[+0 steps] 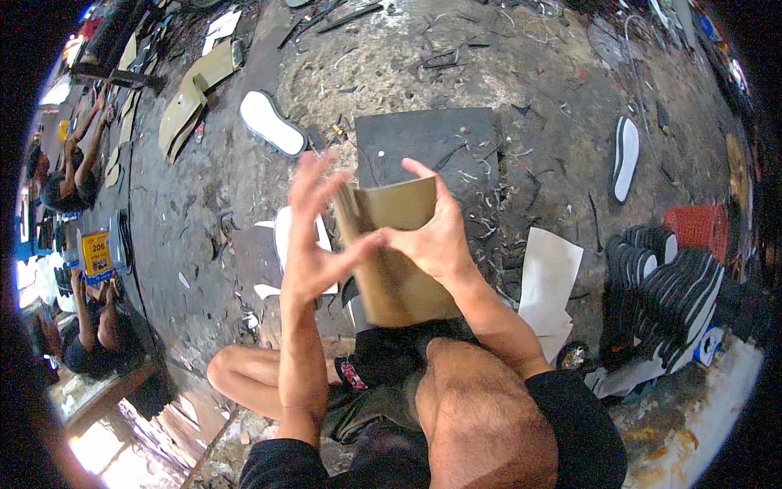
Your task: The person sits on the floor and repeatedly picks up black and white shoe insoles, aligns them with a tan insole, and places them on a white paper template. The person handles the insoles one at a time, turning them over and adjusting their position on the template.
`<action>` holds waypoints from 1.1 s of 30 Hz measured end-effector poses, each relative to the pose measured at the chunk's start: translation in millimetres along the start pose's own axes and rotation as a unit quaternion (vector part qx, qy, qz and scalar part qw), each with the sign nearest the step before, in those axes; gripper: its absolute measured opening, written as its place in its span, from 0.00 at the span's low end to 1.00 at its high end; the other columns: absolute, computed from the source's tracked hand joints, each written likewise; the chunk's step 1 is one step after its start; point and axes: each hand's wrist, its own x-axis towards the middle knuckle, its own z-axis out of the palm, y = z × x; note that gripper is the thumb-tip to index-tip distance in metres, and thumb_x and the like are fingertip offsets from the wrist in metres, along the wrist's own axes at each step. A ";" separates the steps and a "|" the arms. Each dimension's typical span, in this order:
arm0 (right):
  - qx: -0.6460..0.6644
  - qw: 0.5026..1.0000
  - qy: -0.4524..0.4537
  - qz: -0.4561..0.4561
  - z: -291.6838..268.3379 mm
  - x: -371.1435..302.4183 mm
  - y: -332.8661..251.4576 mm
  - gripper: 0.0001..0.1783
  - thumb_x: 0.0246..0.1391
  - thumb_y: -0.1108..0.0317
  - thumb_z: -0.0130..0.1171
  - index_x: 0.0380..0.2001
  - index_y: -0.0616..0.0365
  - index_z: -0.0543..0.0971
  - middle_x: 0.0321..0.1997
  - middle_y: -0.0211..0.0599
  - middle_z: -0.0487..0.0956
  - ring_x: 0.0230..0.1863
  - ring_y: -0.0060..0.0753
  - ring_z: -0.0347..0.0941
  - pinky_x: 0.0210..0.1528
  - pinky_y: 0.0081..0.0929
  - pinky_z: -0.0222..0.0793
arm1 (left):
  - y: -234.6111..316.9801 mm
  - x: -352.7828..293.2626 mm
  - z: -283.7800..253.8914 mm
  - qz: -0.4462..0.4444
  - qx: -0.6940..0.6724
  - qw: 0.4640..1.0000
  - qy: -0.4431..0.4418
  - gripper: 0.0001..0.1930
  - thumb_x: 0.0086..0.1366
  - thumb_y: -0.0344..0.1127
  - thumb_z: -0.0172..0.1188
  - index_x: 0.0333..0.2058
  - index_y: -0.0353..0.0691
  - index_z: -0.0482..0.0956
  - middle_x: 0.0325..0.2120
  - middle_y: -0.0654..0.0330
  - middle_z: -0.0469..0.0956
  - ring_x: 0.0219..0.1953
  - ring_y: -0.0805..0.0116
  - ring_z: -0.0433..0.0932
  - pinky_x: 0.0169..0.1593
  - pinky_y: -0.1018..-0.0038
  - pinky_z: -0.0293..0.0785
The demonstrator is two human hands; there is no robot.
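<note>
An olive-tan stack of flat sheets (411, 289), blurred along its left edge, stands tilted above my lap. My right hand (436, 244) is closed on its right side, the thumb across the face and a finger past the upper edge. At the left edge my left hand (309, 236) is open, its fingers spread and smeared by motion; its thumb reaches over the stack toward my right thumb. Behind my left hand lies a white sole-shaped piece (283, 236), partly hidden. A dark square mat (423, 134) lies on the ground beyond the stack.
White-topped soles (273, 125) (626, 159) lie far left and far right. Olive offcuts (195, 94) lie at far left. White sheets (550, 277), stacked dark soles (676, 293) and a red basket (700, 228) are on the right. Other people's arms (85, 159) show at the left rim.
</note>
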 end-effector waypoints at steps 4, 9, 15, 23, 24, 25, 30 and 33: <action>0.087 0.988 -0.110 0.067 -4.4 -8.8 -35.4 0.49 0.38 0.70 0.81 0.65 0.55 0.67 0.51 0.42 0.81 0.52 0.31 0.79 0.55 0.31 0.75 | -0.9 17.2 -20.7 -0.217 -0.132 0.948 -0.191 0.25 0.52 0.39 0.76 0.48 0.35 0.84 0.43 0.51 0.84 0.51 0.61 0.80 0.61 0.65 0.70; 0.175 0.957 -0.174 0.153 -28.2 -7.0 -34.3 0.15 0.56 0.70 0.70 0.46 0.65 0.84 0.37 0.35 0.86 0.38 0.23 0.82 0.44 0.25 0.78 | -15.8 -0.5 -17.1 -0.210 -0.245 0.938 -0.125 0.19 0.64 0.38 0.68 0.49 0.31 0.84 0.42 0.57 0.86 0.42 0.72 0.81 0.47 0.72 0.76; 0.155 0.977 -0.104 0.103 -32.2 2.2 -23.0 0.13 0.58 0.63 0.68 0.39 0.64 0.86 0.35 0.32 0.86 0.33 0.20 0.79 0.36 0.20 0.74 | -6.7 25.8 -4.4 -0.297 -0.250 0.902 -0.191 0.17 0.61 0.40 0.71 0.43 0.32 0.87 0.30 0.60 0.86 0.35 0.73 0.81 0.39 0.74 0.77; 0.215 0.954 -0.135 0.159 -45.4 33.4 -39.0 0.15 0.60 0.61 0.67 0.40 0.64 0.85 0.35 0.32 0.86 0.31 0.18 0.78 0.32 0.21 0.73 | -12.7 53.0 -21.7 -0.285 -0.338 0.849 -0.289 0.27 0.50 0.29 0.79 0.49 0.29 0.81 0.41 0.57 0.84 0.44 0.72 0.80 0.50 0.72 0.77; 0.238 0.939 -0.162 0.187 -49.1 36.3 -41.5 0.15 0.60 0.61 0.66 0.41 0.64 0.85 0.36 0.32 0.86 0.32 0.18 0.79 0.32 0.21 0.74 | -14.3 55.1 -25.5 -0.304 -0.345 0.837 -0.297 0.26 0.51 0.29 0.79 0.49 0.29 0.81 0.41 0.56 0.84 0.45 0.71 0.80 0.50 0.72 0.76; 0.244 0.938 -0.142 0.202 -49.5 38.2 -39.3 0.15 0.62 0.61 0.65 0.43 0.63 0.85 0.38 0.32 0.86 0.33 0.18 0.79 0.34 0.22 0.75 | -17.2 56.4 -28.4 -0.305 -0.331 0.835 -0.317 0.26 0.54 0.32 0.77 0.51 0.30 0.80 0.43 0.57 0.84 0.47 0.71 0.79 0.52 0.72 0.75; 0.014 0.997 -0.078 0.014 -59.7 33.5 -50.2 0.14 0.62 0.65 0.64 0.44 0.65 0.84 0.36 0.33 0.86 0.36 0.20 0.80 0.36 0.23 0.77 | -37.5 32.3 -12.7 -0.228 -0.224 0.936 -0.145 0.26 0.64 0.36 0.69 0.59 0.34 0.76 0.54 0.53 0.80 0.57 0.67 0.75 0.63 0.68 0.68; -0.096 0.986 0.067 -0.115 -76.5 19.3 -70.5 0.13 0.61 0.68 0.64 0.45 0.66 0.84 0.36 0.35 0.87 0.38 0.23 0.82 0.39 0.23 0.77 | -80.3 -1.7 -29.7 -0.212 -0.040 0.961 0.175 0.29 0.62 0.38 0.71 0.60 0.35 0.75 0.58 0.50 0.76 0.62 0.58 0.73 0.66 0.65 0.64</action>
